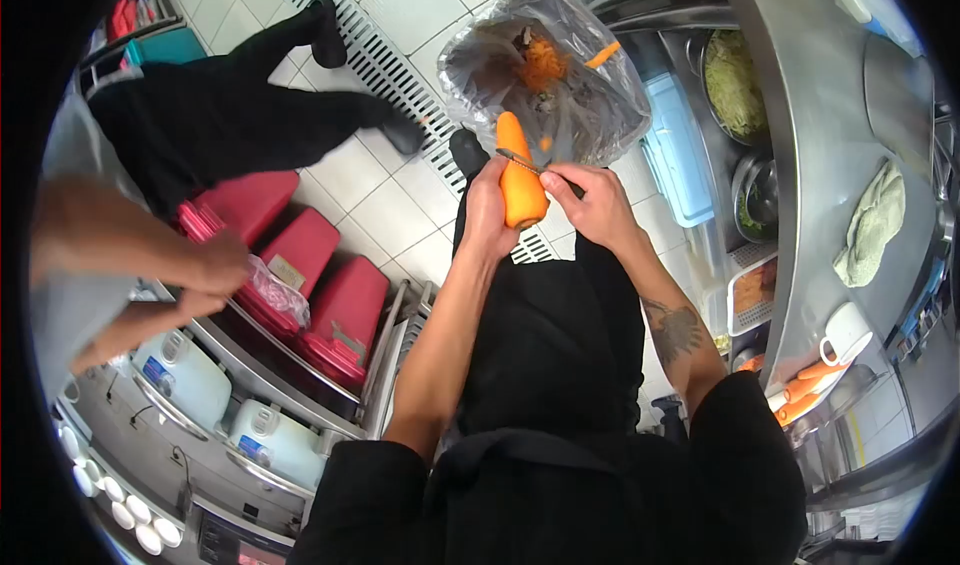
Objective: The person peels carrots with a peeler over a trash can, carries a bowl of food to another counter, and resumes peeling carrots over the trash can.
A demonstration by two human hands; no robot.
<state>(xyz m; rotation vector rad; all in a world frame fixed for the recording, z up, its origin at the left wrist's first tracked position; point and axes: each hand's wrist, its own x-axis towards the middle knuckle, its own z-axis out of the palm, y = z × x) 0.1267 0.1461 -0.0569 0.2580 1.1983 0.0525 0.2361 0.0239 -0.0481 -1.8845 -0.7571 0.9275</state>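
Note:
My left hand is wrapped round a thick orange carrot from its left side. The carrot points away from me, its wide end nearest my body. In my right hand is a peeler, its handle mostly hidden by my fingers. The peeler's narrow dark blade lies across the upper part of the carrot. Just beyond both hands stands a bin lined with a clear plastic bag, with orange peelings inside. One orange strip lies on the bag near its right side.
To the right is a steel counter with a cloth, a white mug and several carrots. Shelves below hold a pot of shredded vegetable. On the left, another person's hands work near red bins.

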